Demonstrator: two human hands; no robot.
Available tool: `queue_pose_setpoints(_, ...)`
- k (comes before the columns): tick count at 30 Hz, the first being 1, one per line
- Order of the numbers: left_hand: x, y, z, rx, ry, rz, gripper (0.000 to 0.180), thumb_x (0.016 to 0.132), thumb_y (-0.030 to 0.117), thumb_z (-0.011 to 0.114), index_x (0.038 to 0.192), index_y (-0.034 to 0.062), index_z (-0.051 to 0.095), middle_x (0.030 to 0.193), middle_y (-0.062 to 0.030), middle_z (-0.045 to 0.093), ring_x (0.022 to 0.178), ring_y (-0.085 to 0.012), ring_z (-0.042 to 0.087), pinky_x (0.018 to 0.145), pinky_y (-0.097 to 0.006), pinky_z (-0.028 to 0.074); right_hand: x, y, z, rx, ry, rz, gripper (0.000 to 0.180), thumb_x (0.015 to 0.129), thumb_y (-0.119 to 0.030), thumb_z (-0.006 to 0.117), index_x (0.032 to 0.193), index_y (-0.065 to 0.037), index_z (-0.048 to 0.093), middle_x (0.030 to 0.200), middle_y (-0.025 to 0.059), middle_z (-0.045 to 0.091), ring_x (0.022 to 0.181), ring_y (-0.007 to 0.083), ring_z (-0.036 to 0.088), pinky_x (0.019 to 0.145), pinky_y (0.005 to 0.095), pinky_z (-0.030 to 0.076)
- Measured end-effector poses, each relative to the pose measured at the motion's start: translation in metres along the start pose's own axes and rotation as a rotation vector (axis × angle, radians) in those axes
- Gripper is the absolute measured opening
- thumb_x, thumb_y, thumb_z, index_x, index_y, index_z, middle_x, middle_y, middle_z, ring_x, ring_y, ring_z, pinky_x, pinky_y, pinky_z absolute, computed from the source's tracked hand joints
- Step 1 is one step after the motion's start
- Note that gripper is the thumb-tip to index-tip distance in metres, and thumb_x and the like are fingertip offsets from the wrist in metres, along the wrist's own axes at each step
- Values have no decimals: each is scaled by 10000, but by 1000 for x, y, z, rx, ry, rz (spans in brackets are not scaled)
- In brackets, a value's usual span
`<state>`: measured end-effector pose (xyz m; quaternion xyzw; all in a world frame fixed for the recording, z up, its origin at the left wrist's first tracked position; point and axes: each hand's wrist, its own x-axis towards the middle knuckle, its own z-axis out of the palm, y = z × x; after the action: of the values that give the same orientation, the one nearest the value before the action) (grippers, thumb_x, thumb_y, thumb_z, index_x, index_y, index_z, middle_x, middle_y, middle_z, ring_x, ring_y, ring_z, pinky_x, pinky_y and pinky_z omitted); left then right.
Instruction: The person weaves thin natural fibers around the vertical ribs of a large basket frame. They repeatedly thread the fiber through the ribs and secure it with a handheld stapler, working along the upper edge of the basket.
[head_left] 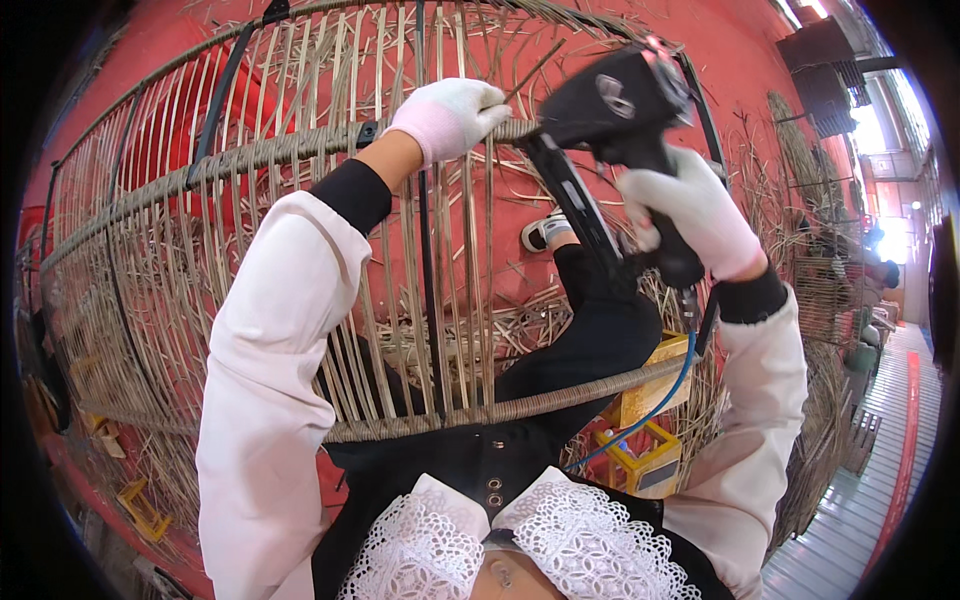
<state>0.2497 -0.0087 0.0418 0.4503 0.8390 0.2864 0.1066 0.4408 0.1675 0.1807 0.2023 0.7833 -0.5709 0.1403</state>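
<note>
Seen from above the person's head, two hands in white gloves work on a large curved rattan frame (pixel 300 250) that stands upright in front of the seated person, its thin cane uprights running between wrapped horizontal rails. The left hand (pixel 450 115) is closed around the upper wrapped rail (pixel 280 150), fingers curled over the top, with a thin loose cane strand (pixel 530 75) rising from just beside them. The right hand (pixel 695 215) is wrapped fully round the grip of a black pneumatic staple gun (pixel 620 110), whose long magazine slants down and whose nose appears to touch the rail just beside the left fingers, though the exact contact point is hard to make out. A blue air hose (pixel 665 390) trails down from the gun's handle. The gun looks heavy and rigid, best held by its handle as now; the cane is light, springy and likely to snap if bent sharply, so the wrapped rail is the firmest place to hold. Room is tight: uprights crowd both hands, the lower rail (pixel 520 400) crosses near the person's lap, and the hose could snag. Cane offcuts litter the red floor (pixel 560 240) (a yellow box (pixel 650 455) sits by the right knee), and more woven frames (pixel 820 290) stand to the right.
</note>
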Motion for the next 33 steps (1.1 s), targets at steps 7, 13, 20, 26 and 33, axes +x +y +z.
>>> queue_pose_setpoints(7,-4,0,-3,98,36,32,267,952,299,527,911,81,674,872,-154,682,869,-367,659,780,-460,536,36,-30,23,-235,-26,43,197,853,-176,622,819,17,606,600,9,551,479,75,531,475,240,429)
queue_pose_setpoints(13,-4,-2,0,83,-29,-62,260,926,280,533,997,96,702,935,-186,694,902,-373,669,805,-455,542,42,-42,24,-418,-34,34,242,830,-198,618,802,40,586,589,17,535,478,83,529,463,254,422)
queue_pose_setpoints(20,1,-6,2,-58,12,-27,392,961,379,519,839,18,609,817,-198,640,831,-404,618,752,-464,489,-7,-5,5,-58,64,168,157,865,-151,613,778,-33,557,586,1,531,503,89,511,508,249,415)
queue_pose_setpoints(26,5,-16,2,-231,-66,-32,431,960,379,500,1124,12,657,925,-190,695,783,-276,693,785,-388,522,-233,150,-128,348,726,286,132,933,-193,583,887,-70,569,609,-1,513,461,102,485,429,258,396)
queue_pose_setpoints(33,16,-17,9,-17,-98,-106,379,959,238,394,1159,31,641,1014,-221,689,1024,-369,647,913,-443,482,-261,501,-150,-811,965,898,436,854,-416,599,1153,-104,659,956,259,687,923,452,656,753,509,527)
